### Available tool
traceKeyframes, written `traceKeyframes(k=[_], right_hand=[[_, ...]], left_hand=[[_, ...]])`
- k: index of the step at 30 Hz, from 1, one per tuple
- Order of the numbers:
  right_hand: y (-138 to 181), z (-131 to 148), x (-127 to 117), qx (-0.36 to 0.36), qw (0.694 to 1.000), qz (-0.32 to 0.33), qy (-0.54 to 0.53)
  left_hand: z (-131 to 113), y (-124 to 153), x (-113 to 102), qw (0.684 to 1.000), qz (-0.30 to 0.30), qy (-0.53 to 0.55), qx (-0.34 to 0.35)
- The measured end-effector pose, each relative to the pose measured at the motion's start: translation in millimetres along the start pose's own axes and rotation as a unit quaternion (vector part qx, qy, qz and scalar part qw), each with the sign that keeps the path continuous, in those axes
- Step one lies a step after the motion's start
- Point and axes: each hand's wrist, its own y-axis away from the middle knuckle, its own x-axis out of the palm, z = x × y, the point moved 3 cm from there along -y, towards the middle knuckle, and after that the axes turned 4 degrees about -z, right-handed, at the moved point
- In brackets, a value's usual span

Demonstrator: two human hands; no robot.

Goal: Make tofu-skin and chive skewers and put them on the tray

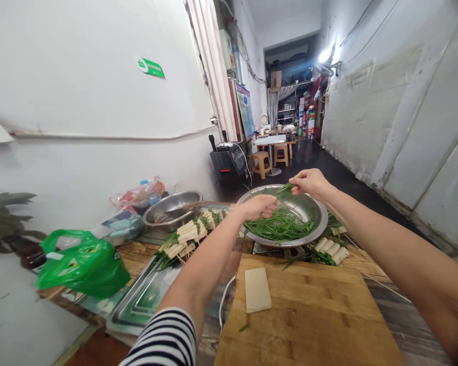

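A small bunch of garlic chives (284, 189) stretches between my two hands above a wide steel bowl (320, 231). My left hand (260, 206) pinches its lower end, fingers closed. The other end sits in the closed fingers of my right hand (309, 182), higher and farther right. More cut chives (278, 227) lie loose in the bowl beneath. Nearer to me, one pale rectangular sheet, seemingly tofu skin (257, 290), lies flat on a wooden cutting board (313, 315). A scrap of green lies just below it.
Skewered rolls with greens (187, 231) are piled on a metal tray (137, 300) at left. More rolls (332, 250) and thin skewers (370, 264) lie right of the bowl. Farther left are a second steel bowl (173, 203) and a green plastic bag (82, 262).
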Motion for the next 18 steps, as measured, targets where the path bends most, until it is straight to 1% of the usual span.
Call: traceKeyframes(k=[4,6,8,10,13,16,18], right_hand=[[0.2,2.1,0.8,-0.052,0.998,-0.037,0.004],[5.9,5.5,1.0,-0.110,0.992,-0.058,0.035],[17.0,8.5,2.3,-0.193,0.973,-0.083,0.096],[32.5,8.1,5.2,-0.290,0.937,-0.111,0.163],[57.6,-2.8,10.9,-0.439,0.855,-0.132,0.242],[75.3,-20.3,14.6,-0.554,0.765,-0.106,0.312],[81.9,-29.4,15.3,-0.596,0.715,-0.076,0.357]], left_hand=[[2.4,-13.5,8.3,0.986,-0.062,0.125,0.087],[2.1,-19.1,16.6,0.977,-0.089,0.154,0.114],[0.4,-22.8,25.5,0.970,-0.123,0.175,0.118],[-3.0,-24.2,34.5,0.962,-0.155,0.204,0.095],[-11.0,-20.8,46.0,0.952,-0.184,0.241,0.040],[-18.8,-12.8,53.5,0.947,-0.200,0.250,-0.011],[-21.8,-7.6,57.8,0.947,-0.207,0.244,-0.038]])
